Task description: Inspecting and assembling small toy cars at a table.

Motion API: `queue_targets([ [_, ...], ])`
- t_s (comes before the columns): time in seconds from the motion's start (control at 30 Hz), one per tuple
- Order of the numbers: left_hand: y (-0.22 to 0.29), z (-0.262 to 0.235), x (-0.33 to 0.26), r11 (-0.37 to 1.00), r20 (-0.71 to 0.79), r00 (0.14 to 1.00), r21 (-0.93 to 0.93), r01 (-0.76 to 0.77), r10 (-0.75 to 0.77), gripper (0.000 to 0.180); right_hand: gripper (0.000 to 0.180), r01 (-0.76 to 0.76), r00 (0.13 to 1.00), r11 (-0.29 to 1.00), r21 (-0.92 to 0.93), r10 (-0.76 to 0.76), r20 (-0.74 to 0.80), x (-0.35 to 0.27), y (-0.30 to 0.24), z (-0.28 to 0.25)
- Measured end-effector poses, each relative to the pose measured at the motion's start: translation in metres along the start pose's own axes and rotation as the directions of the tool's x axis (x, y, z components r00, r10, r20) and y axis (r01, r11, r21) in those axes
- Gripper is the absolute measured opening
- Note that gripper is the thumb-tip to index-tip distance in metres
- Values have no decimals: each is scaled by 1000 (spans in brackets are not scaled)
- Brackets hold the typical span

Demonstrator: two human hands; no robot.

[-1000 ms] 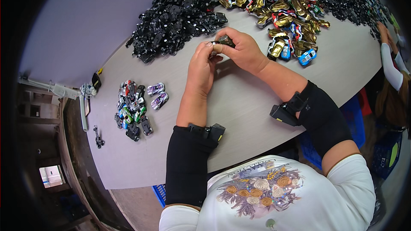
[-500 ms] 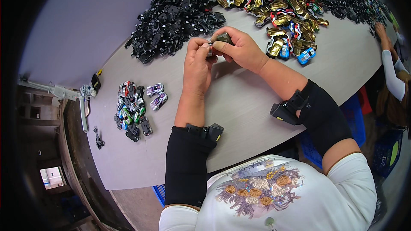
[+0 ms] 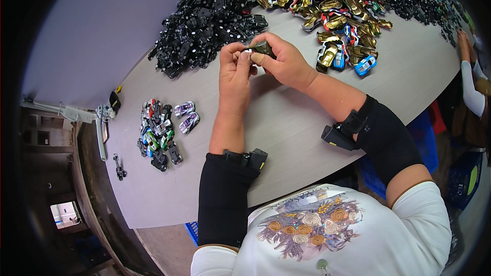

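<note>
Above the middle of the table, my left hand and my right hand meet around a small toy car, mostly covered by fingers. Its dark olive end shows at my right hand; whether body and chassis are joined cannot be seen. My left thumb and fingers pinch the other end, where a pale bit shows. Beyond my hands lies a heap of black toy car chassis. To its right spreads a pile of gold and coloured car bodies, with a blue one at its near edge.
At left on the table sits a cluster of toy cars, beside two purple-and-white cars. A small black part lies near the left edge. Another person's arm reaches in at far right. Blue crates stand below the table.
My hands tilt slightly and draw a little left around the toy car. The red bit seen at my left fingers is now hidden, with a pale bit showing. The other person's arm shifts slightly.
</note>
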State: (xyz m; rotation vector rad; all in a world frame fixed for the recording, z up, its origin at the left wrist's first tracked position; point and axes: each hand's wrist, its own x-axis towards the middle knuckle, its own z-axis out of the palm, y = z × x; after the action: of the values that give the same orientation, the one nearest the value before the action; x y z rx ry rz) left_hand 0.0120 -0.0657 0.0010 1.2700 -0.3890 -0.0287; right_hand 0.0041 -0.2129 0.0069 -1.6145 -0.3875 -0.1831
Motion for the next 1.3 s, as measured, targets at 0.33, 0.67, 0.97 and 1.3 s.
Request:
queue_targets([
  [0.33, 3, 2, 0, 992, 47, 994, 82, -100, 97, 10, 20, 136, 990, 984, -114, -141, -29, 0, -1, 1],
  [0.67, 4, -6, 1, 985, -17, 995, -145, 94, -98, 15, 15, -217, 972, 942, 257, 185, 144, 3, -6, -8],
  [0.97, 6, -8, 1, 992, 32, 992, -32, 123, -122, 19, 16, -258, 963, 943, 210, 232, 139, 6, -6, -16],
  [1.3, 8, -4, 2, 973, 56, 973, -44, 228, -225, 21, 13, -253, 963, 943, 215, 224, 150, 9, -8, -21],
])
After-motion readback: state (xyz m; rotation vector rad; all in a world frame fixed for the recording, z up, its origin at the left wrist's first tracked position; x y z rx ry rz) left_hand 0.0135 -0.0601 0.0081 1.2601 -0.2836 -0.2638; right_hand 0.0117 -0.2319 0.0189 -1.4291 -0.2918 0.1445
